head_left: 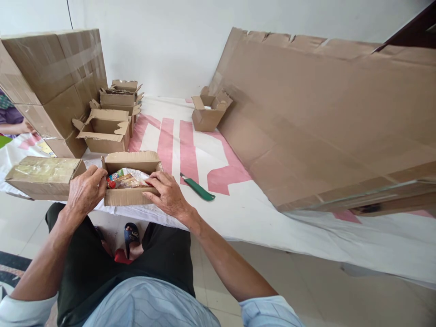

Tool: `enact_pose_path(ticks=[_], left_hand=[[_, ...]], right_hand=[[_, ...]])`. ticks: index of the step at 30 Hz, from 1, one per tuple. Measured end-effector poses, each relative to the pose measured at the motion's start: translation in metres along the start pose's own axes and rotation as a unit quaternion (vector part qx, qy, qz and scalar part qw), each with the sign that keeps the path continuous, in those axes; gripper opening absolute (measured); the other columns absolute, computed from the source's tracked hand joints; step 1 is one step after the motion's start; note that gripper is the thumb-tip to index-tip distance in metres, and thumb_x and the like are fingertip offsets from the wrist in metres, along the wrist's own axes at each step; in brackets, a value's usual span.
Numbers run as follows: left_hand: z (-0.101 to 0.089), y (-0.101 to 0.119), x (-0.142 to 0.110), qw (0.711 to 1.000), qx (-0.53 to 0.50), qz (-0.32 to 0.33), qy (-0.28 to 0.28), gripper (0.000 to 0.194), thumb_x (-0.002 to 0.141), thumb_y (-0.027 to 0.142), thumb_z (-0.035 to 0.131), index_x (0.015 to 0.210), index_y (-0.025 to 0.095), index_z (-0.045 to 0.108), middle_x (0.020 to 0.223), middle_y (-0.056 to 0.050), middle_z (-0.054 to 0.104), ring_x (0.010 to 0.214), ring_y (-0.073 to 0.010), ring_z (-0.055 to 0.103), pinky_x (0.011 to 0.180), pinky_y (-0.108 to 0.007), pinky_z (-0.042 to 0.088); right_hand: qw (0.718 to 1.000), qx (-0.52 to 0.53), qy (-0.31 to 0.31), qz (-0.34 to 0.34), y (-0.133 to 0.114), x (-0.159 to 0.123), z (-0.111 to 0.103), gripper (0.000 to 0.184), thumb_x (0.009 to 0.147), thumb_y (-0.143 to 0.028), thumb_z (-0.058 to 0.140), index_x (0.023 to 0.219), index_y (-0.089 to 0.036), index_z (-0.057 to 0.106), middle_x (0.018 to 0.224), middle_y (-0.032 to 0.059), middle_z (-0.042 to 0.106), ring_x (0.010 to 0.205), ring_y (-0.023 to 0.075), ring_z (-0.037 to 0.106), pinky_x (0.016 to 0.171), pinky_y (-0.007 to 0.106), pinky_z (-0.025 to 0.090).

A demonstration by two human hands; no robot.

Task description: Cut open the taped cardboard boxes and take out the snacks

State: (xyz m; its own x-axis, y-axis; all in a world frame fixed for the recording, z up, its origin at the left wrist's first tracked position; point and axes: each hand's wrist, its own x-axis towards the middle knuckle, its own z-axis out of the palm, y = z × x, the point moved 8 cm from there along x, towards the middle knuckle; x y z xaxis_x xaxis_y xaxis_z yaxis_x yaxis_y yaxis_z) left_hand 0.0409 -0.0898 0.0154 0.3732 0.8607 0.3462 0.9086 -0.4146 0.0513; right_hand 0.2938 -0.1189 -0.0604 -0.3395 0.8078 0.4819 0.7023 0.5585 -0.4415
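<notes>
An open cardboard box (131, 198) sits at the table's front edge, its long flaps standing up. Inside lies a shiny plastic packet (131, 178) with red, green and white print; its contents look brownish. My left hand (86, 188) grips the box's left end, fingers curled over the rim. At the opposite end, my right hand (166, 190) holds the rim, with its fingertips reaching over beside the packet. A taped, closed cardboard box (42, 177) stands against my left hand. Right of the open box lies a green-handled cutter (199, 188).
Several open small boxes (109, 129) line the left side, beside a tall stack of taped boxes (61, 77). Another open box (206, 116) stands at the back. A large cardboard panel (323, 118) leans across the right. Another person's hand (27, 127) shows far left.
</notes>
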Motion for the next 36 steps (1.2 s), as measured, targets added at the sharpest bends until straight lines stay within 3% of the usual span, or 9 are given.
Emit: enact_pose_path(ticks=[25,28,32,34,36], left_hand=[[0.001,-0.001,-0.003,0.999,-0.047,0.004,0.008,0.030,0.115,0.029,0.051,0.109,0.024,0.080,0.103,-0.010,0.078,0.094,-0.0271,0.075,0.077,-0.036,0.054],[0.003,-0.001,-0.004,0.998,-0.065,0.017,0.018,0.030,0.114,0.029,0.054,0.126,0.025,0.081,0.112,-0.010,0.081,0.101,-0.0279,0.077,0.085,-0.037,0.059],[0.004,0.000,-0.004,0.991,-0.120,0.062,0.021,0.054,0.111,0.031,0.060,0.164,0.024,0.065,0.114,-0.009,0.082,0.109,-0.0295,0.079,0.102,-0.042,0.063],[0.002,-0.005,0.000,0.988,-0.136,0.064,0.026,0.059,0.108,0.031,0.063,0.166,0.024,0.063,0.113,-0.008,0.081,0.113,-0.0305,0.078,0.110,-0.046,0.062],[-0.003,-0.014,0.005,0.987,-0.145,0.051,0.044,0.059,0.102,0.028,0.064,0.161,0.023,0.066,0.126,-0.011,0.081,0.124,-0.0323,0.077,0.117,-0.049,0.061]], right_hand=[[1.000,0.005,-0.002,0.002,0.000,0.001,0.001,0.030,0.110,-0.039,0.081,0.137,-0.025,0.082,0.136,0.0154,0.076,0.129,0.0361,0.070,0.116,0.058,0.060],[1.000,0.005,-0.003,0.005,0.000,0.001,0.001,0.030,0.110,-0.039,0.081,0.137,-0.026,0.083,0.136,0.0150,0.076,0.130,0.0364,0.070,0.116,0.058,0.060],[1.000,0.016,-0.002,0.002,0.002,0.001,0.000,0.028,0.111,-0.040,0.081,0.135,-0.025,0.084,0.136,0.0153,0.076,0.129,0.0362,0.071,0.117,0.058,0.061],[1.000,0.026,-0.007,0.000,0.003,0.002,-0.001,0.028,0.111,-0.039,0.081,0.135,-0.024,0.084,0.136,0.0156,0.076,0.130,0.0359,0.071,0.118,0.057,0.061],[0.999,0.039,-0.015,-0.003,0.004,0.003,-0.002,0.028,0.111,-0.040,0.081,0.134,-0.023,0.084,0.136,0.0160,0.075,0.130,0.0357,0.071,0.118,0.057,0.061]])
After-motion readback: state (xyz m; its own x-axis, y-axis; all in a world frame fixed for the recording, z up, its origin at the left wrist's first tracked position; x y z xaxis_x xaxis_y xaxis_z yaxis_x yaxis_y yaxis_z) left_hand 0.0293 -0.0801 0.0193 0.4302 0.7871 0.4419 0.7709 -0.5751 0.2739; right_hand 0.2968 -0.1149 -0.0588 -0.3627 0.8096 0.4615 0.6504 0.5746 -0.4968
